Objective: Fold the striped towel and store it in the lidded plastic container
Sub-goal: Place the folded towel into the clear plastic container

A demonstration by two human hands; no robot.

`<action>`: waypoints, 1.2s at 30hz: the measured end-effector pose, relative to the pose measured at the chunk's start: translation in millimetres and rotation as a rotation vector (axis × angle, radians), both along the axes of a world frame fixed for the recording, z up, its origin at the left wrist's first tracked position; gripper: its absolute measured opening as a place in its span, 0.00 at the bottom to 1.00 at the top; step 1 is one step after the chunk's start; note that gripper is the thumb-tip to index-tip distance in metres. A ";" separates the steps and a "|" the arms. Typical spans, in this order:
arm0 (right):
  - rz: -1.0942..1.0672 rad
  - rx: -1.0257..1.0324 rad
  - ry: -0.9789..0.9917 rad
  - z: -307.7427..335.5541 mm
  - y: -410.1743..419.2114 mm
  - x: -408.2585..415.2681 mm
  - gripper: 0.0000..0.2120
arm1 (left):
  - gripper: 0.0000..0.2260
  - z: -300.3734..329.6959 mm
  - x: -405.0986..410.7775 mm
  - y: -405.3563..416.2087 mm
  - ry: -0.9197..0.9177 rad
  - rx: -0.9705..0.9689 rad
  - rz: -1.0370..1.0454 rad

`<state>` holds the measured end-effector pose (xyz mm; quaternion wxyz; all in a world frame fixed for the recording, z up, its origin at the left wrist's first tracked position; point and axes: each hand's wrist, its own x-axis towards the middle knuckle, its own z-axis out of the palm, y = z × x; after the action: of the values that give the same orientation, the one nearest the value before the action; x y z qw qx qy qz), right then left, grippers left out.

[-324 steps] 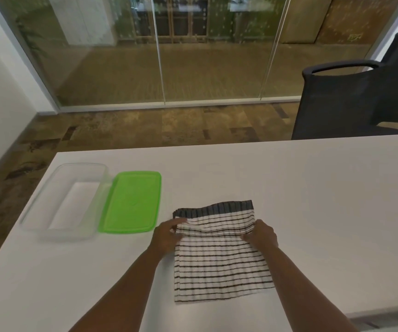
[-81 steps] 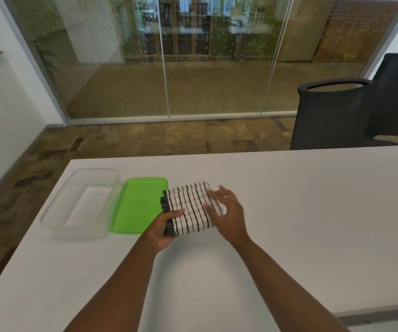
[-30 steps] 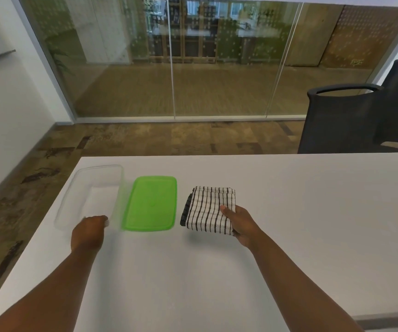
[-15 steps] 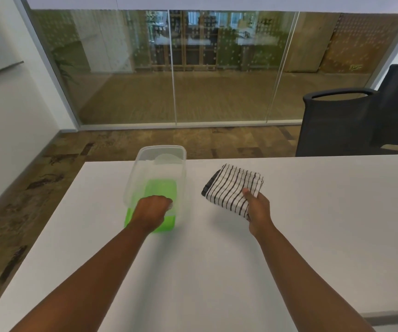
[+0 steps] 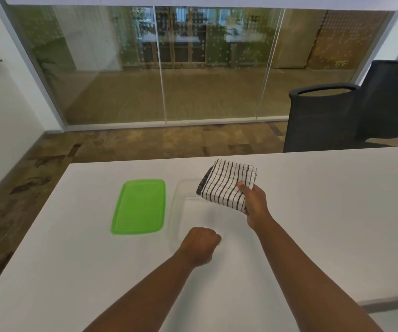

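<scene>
The folded black-and-white striped towel [image 5: 227, 185] hangs in the air in my right hand [image 5: 253, 200], above the far right part of the clear plastic container [image 5: 175, 207]. The container stands open on the white table, just right of its green lid [image 5: 139, 207], which lies flat. My left hand [image 5: 201, 244] is closed on the container's near rim. The container's right side is hard to make out under the towel and against the white table.
The white table [image 5: 312, 224] stretches to the right and toward me. A black mesh chair [image 5: 324, 116] stands behind its far right edge. A glass wall and brown floor lie beyond the table.
The container has been carried over the green lid and set down on its right. My right hand has lifted the folded towel and brought it over the container.
</scene>
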<state>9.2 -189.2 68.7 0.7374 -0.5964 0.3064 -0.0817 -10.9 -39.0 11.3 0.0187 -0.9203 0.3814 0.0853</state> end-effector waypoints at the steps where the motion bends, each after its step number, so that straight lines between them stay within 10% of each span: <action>1: 0.007 -0.001 0.008 -2.6 -0.3 -0.2 0.19 | 0.09 -2.5 -3.8 -3.0 0.000 0.000 -0.014; 8: 0.131 -0.074 0.105 -16.7 3.1 7.7 0.17 | 0.10 -13.5 -17.8 -7.4 -0.019 -0.129 -0.047; 14: 0.270 -0.391 0.289 -36.1 14.7 16.1 0.16 | 0.11 -13.1 -1.4 30.3 -0.283 -0.748 0.231; 18: 0.373 -0.436 0.387 -49.6 31.1 21.1 0.19 | 0.15 -21.6 14.6 42.5 -0.065 -0.696 0.767; 23: 0.334 -0.334 0.406 -67.4 50.0 22.9 0.21 | 0.20 -39.7 19.2 43.1 0.286 -0.682 0.931; 31: 0.544 -1.089 0.471 -81.1 55.8 14.8 0.37 | 0.20 -43.6 17.9 41.3 0.295 -0.745 0.959; 36: 0.549 -1.401 0.278 -77.3 45.0 12.2 0.24 | 0.18 -48.3 16.8 47.3 0.301 -0.863 0.924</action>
<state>21.5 -144.2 -8.6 0.1353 -0.9842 0.1139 0.0052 5.9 8.3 -37.0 -0.4448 -0.8924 -0.0555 0.0519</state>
